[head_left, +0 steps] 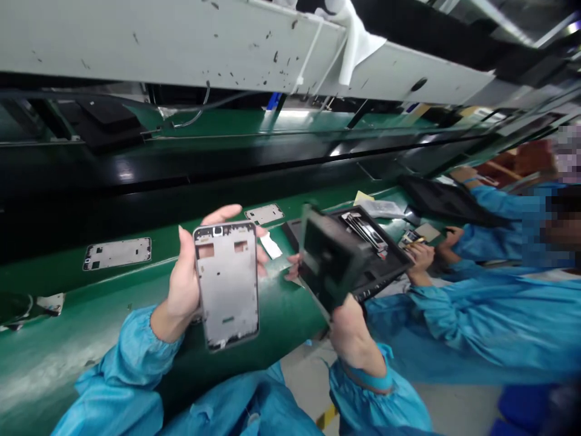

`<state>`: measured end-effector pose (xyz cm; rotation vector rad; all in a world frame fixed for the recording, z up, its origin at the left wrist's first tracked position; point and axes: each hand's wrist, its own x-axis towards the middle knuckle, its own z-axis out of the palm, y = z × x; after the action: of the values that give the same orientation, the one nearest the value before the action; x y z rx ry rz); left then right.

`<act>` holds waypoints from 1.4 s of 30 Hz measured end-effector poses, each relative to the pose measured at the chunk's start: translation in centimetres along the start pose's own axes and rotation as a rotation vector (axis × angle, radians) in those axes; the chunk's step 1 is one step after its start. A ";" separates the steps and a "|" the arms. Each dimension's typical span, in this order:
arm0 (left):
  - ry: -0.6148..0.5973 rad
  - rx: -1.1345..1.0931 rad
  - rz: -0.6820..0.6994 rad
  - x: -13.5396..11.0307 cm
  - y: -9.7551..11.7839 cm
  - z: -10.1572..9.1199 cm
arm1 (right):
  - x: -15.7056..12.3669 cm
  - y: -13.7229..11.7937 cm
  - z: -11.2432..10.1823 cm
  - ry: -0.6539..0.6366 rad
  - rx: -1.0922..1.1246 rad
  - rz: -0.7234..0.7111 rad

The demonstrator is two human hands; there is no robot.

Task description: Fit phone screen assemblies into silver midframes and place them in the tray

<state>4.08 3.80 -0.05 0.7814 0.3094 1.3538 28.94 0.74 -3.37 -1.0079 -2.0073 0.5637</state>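
My left hand [184,284] is wrapped around a silver phone frame [229,284], thumb along its left edge and fingers behind it. The frame is upright, with cutouts near its top and its inner face toward me. To the right, my right hand [349,330] grips a dark rectangular fixture block [333,260], smeared by motion; fingertips show at its left edge. Just behind the block, a black foam tray [390,266] holds thin metal strips. Two more phone frames lie on the green bench: one at left [118,253], one behind my left hand [264,214].
A white paper slip [271,245] lies on the bench [149,315]. At right, a co-worker's hand [422,257] handles small parts beside another black tray [449,200]. A pale overhead beam [181,42] with a hanging cloth [354,45] spans the top.
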 end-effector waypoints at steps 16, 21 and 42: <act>0.106 0.122 0.283 2.2 -0.5 -2.6 | 0.2 0.3 -1.9 -0.224 -0.135 -0.131; 0.002 0.182 0.296 2.3 -0.6 -3.3 | 1.0 0.4 -1.2 -0.267 -0.061 -0.118; 0.056 0.555 0.341 2.5 -0.9 -4.3 | 4.2 1.6 9.6 0.077 0.131 -0.049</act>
<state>2.62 7.53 -3.18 1.3019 0.6334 1.6349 20.34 4.80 -8.10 -0.8860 -1.8965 0.6118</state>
